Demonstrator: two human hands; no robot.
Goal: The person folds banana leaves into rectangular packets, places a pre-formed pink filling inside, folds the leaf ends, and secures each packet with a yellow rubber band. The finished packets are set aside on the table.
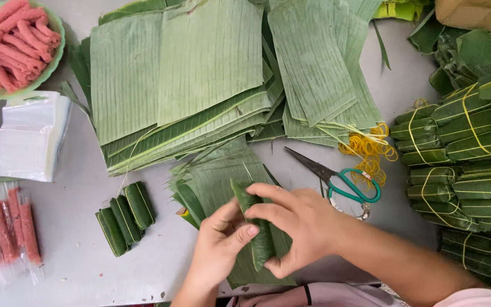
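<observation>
Both hands hold one green leaf-wrapped roll (257, 227) above a small pile of cut banana leaf pieces (214, 179) near the table's front edge. My left hand (220, 244) pinches the roll's lower left side with thumb and fingers. My right hand (299, 219) wraps over it from the right, fingers across the top. Three finished leaf rolls (125, 218) lie side by side to the left of my hands.
Large stacks of banana leaf sheets (200, 79) fill the table's middle. Green-handled scissors (336, 179) and yellow rubber bands (367, 148) lie at right, beside tied bundles of rolls (467, 148). A green bowl of pink meat sticks (12, 45), clear plastic sheets (29, 136) and plastic-wrapped sticks (4, 233) sit at left.
</observation>
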